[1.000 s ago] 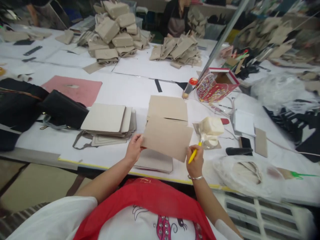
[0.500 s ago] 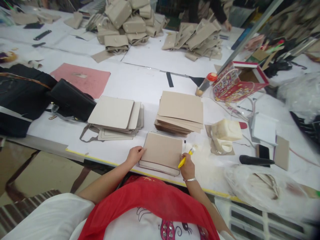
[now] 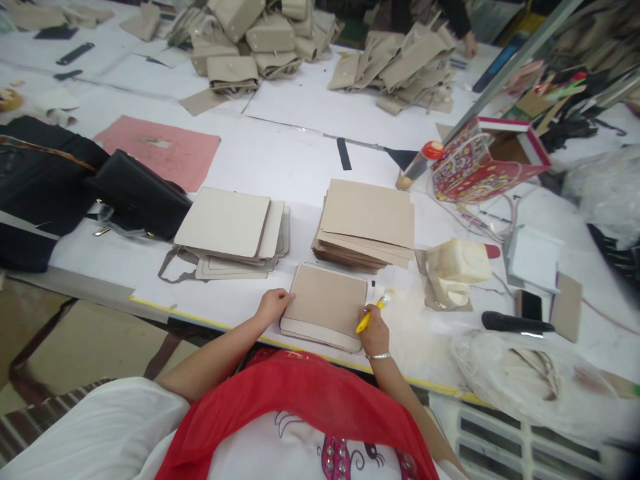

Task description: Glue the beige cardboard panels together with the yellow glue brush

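right grip (image 3: 375,333) grasping yellow brush (image 3: 364,323), left grip (image 3: 273,306) touching left edge of tan sheet (image 3: 327,297), hold unclear

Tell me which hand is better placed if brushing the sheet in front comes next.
Probably the right hand: it holds the yellow brush, at the right edge of the tan sheet. The left hand shows no tool and sits at the sheet's left edge, so it seems better suited to steadying.
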Motion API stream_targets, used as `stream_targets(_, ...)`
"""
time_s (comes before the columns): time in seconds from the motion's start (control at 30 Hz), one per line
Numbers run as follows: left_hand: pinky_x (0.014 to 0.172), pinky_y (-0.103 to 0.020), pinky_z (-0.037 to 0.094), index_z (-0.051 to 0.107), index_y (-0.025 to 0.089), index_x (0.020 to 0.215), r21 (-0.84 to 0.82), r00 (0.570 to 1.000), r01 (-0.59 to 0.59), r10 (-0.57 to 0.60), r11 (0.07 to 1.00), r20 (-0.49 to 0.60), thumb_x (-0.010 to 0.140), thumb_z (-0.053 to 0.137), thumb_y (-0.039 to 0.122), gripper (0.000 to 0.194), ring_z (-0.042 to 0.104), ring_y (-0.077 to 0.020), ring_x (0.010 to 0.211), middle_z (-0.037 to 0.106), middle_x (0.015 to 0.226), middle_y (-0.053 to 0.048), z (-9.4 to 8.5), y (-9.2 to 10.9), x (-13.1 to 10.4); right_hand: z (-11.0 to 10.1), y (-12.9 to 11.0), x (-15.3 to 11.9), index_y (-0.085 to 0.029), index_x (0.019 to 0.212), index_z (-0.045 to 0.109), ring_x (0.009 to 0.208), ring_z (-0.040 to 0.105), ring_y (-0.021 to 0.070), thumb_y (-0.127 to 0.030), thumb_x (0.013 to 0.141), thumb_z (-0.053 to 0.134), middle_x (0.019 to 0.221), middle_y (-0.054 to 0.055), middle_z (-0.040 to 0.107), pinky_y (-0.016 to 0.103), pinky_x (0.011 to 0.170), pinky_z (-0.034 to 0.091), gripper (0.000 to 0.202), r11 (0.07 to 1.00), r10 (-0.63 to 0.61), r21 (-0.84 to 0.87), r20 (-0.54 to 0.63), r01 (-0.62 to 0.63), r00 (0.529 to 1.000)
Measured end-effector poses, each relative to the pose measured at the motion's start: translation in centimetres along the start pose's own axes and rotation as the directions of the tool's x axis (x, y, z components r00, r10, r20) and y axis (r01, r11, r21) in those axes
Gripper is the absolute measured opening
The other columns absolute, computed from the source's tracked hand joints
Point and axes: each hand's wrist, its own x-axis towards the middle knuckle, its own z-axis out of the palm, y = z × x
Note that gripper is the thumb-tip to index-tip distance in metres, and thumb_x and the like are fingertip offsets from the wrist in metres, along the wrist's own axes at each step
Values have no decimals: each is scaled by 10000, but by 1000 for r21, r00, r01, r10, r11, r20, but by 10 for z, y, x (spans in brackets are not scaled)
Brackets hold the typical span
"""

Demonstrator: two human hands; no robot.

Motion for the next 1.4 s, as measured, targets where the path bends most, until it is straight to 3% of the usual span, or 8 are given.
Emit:
stream_targets(0.3,548,-232,316,572,180,566,107,999,24,-29,994,44,720,479,501,368,483,-142,561,514,494,20,-4,6,0,-6,-6,-1,-134,1040,507,580,514,140,-256,856,363,670,31,578,231,540,324,263,998,36,-45,55,-33,998)
stream_targets(0.93,525,-232,321,544,183,535,123,996,70,-77,990,53,687,495,499,355,466,-137,529,478,453,25,-2,8,4,-5,-12,2,-148,1043,486,594,496,128,-241,879,387,717,32,587,230,538,267,214,994,96,-53,90,-92,991)
stream_targets(1.17,530,-248,313,594,165,538,289,978,-23,-39,957,204,684,543,506,374,455,-135,526,514,488,0,-16,13,20,-7,-17,7,-135,1080,473,561,459,112,-263,879,419,702,32,569,232,522,229,244,988,90,-138,122,-73,988)
stream_targets(1.4,555,-252,329,655,150,652,468,972,-85,-31,879,235,705,557,526,392,506,-144,586,605,621,-43,-24,30,18,-17,-26,7,-146,1097,449,618,543,144,-252,881,412,755,60,606,240,523,271,243,971,90,-236,188,-44,978)
